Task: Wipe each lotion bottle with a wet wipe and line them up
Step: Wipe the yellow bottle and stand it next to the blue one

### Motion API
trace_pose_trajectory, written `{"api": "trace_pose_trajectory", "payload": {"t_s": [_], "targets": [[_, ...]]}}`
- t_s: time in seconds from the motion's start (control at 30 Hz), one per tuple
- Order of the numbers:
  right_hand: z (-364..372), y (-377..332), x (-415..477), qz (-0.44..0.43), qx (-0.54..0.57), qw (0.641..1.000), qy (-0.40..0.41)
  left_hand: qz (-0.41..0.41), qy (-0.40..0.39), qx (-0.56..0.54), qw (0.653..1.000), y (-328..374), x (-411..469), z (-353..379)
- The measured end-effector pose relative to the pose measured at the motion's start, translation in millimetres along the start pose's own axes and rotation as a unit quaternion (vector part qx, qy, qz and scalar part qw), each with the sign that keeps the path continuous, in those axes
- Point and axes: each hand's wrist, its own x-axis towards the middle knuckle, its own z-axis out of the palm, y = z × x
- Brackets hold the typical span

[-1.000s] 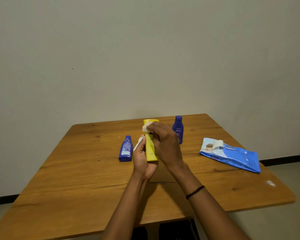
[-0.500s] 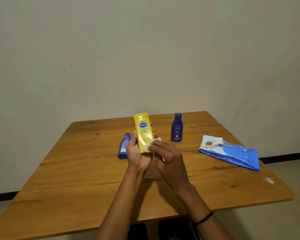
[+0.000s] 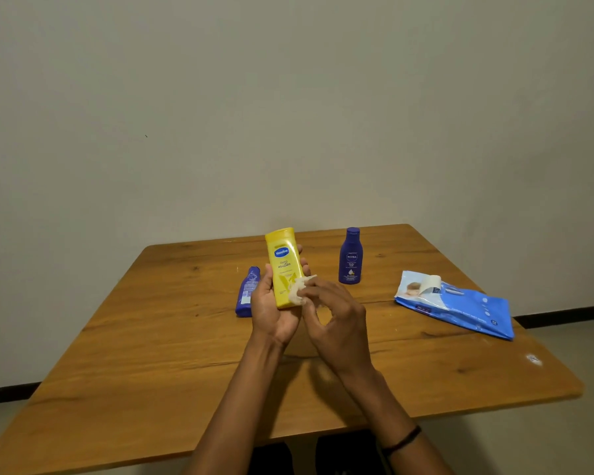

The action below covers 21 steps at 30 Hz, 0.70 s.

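Note:
My left hand [image 3: 271, 311] holds a yellow lotion bottle [image 3: 282, 262] upright above the table, label facing me. My right hand [image 3: 336, 320] pinches a crumpled white wet wipe [image 3: 300, 289] against the bottle's lower right side. A dark blue lotion bottle [image 3: 350, 257] stands upright on the table behind and to the right. Another blue bottle [image 3: 247, 291] lies on its side to the left, partly hidden by my left hand.
The wooden table [image 3: 151, 354] stands against a plain wall. A blue pack of wet wipes [image 3: 460, 305] lies at the right with its flap peeled open. A small white mark [image 3: 534, 359] sits near the table's right edge.
My right hand with the wipe has slid from the bottle's cap down to its lower right side. The yellow bottle's front label has turned toward me and the bottle sits a little higher.

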Motion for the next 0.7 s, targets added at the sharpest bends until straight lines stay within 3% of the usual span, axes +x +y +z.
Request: {"api": "trace_pose_trajectory", "payload": {"t_s": [0.43,0.7], "targets": [[15,5,82,0.084,0.022,0.994,0.059,0.073,0.029,0.116,0.99,-21,5,3],[13,8,64,0.101,0.065,0.992,0.026,0.1,0.07,0.153,0.981,-14,10,0]]}}
